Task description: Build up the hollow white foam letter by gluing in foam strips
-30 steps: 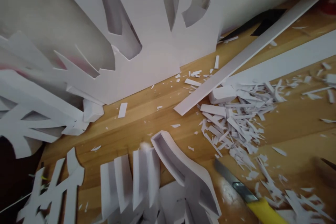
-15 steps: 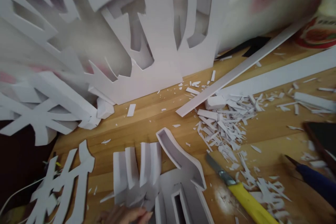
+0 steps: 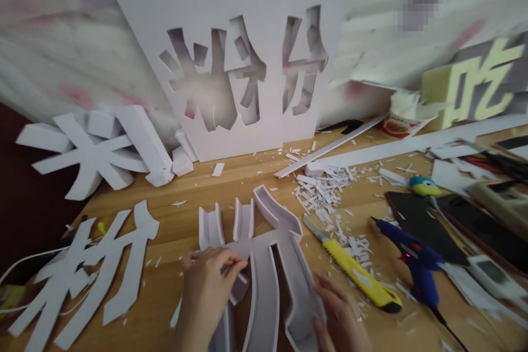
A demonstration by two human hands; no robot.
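A hollow white foam board character (image 3: 264,286) with raised side walls lies in front of me on the wooden table. My left hand (image 3: 210,280) is closed on its left part, thumb and fingertips together at a wall strip, which the hand partly hides. My right hand (image 3: 340,313) grips the outer right wall, with the thumb reaching inside. To the right lies a yellow utility knife (image 3: 358,275), blade out. Beyond it a blue hot glue gun (image 3: 412,258) rests with a small red light on. A flat cut-out white character (image 3: 132,269) lies on the left.
Foam scraps (image 3: 325,192) are heaped behind the knife. A cut-out foam sheet (image 3: 264,137) stands against the back covering, beside a thick white character (image 3: 103,154). Long strips (image 3: 371,154), a paper tub (image 3: 404,124), a dark phone (image 3: 424,225) and a cream character (image 3: 482,82) occupy the right.
The view has pulled back and widened, bringing the tub, phone and whole glue gun into sight. My left hand has come further into view, and my right hand now appears at the character's right side.
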